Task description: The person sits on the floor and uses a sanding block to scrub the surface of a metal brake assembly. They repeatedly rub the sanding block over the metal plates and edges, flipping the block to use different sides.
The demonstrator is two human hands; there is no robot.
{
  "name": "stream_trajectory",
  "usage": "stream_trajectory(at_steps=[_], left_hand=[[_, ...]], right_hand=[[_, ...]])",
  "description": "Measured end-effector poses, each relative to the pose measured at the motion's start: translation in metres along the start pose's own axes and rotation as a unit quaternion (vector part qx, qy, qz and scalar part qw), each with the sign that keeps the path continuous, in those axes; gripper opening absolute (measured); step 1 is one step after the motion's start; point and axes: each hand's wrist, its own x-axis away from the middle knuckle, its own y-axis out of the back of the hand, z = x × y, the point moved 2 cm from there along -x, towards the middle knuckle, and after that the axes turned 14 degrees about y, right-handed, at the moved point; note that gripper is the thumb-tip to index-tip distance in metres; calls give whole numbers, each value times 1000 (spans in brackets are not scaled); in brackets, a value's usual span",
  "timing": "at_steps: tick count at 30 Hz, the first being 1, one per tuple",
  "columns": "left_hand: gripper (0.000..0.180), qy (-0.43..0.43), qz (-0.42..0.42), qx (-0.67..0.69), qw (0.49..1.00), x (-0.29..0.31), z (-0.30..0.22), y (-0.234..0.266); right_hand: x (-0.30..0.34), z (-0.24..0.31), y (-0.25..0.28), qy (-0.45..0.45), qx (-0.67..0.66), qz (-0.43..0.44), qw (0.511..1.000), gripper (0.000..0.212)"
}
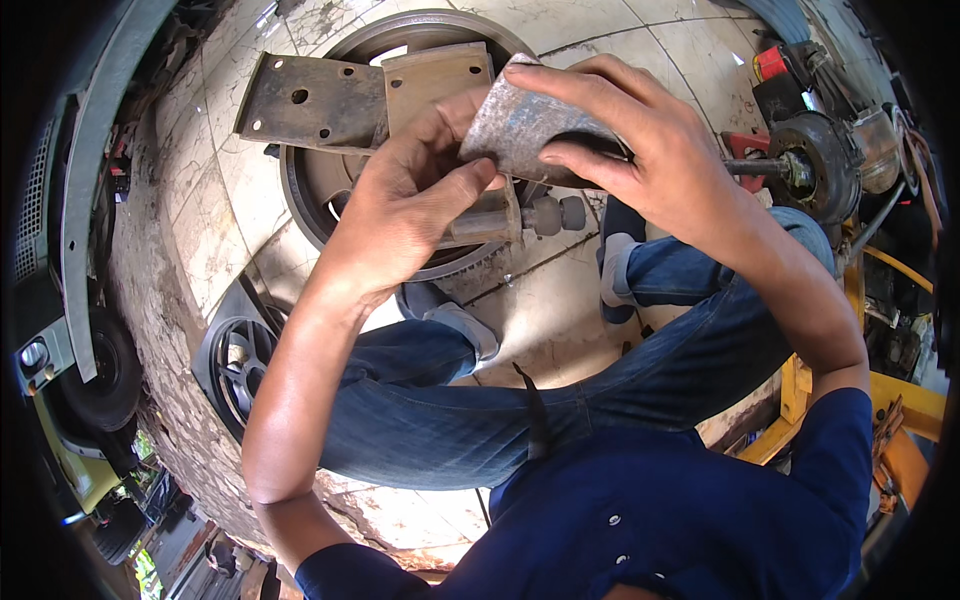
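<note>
Both hands hold up a worn grey metal plate [525, 125] with a curved cutout along its lower right edge. My right hand [650, 135] grips its right side, index finger along the top and thumb beside the cutout. My left hand [415, 195] has its thumb on the lower left corner, its other fingers partly hidden behind the plate. Beneath the hands, two flat metal brackets with holes, a brown one [320, 105] and a tan one [430, 80], lie across a large round metal rim [296, 215]. A metal bar with a rounded knob end [550, 216] lies below the held plate.
My jeans-clad legs are bent around the work on the tiled floor [580, 25]. At right are a black round hub with a shaft [810, 160], a red and black box [775, 70] and a yellow metal frame [790, 405]. A black ringed part [240, 350] and a vehicle's tyre [105, 370] are at left.
</note>
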Motion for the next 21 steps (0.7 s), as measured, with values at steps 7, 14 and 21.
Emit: stream_trajectory(at_steps=[7, 14, 21], left_hand=[[39, 69, 8, 33, 997, 1, 10, -9], [24, 49, 24, 52, 997, -1, 14, -3], [27, -9, 51, 123, 991, -1, 13, -4]], right_hand=[[-4, 9, -1, 50, 39, 6, 998, 76], [-3, 4, 0, 32, 28, -1, 999, 88], [0, 4, 0, -25, -12, 7, 1000, 89]])
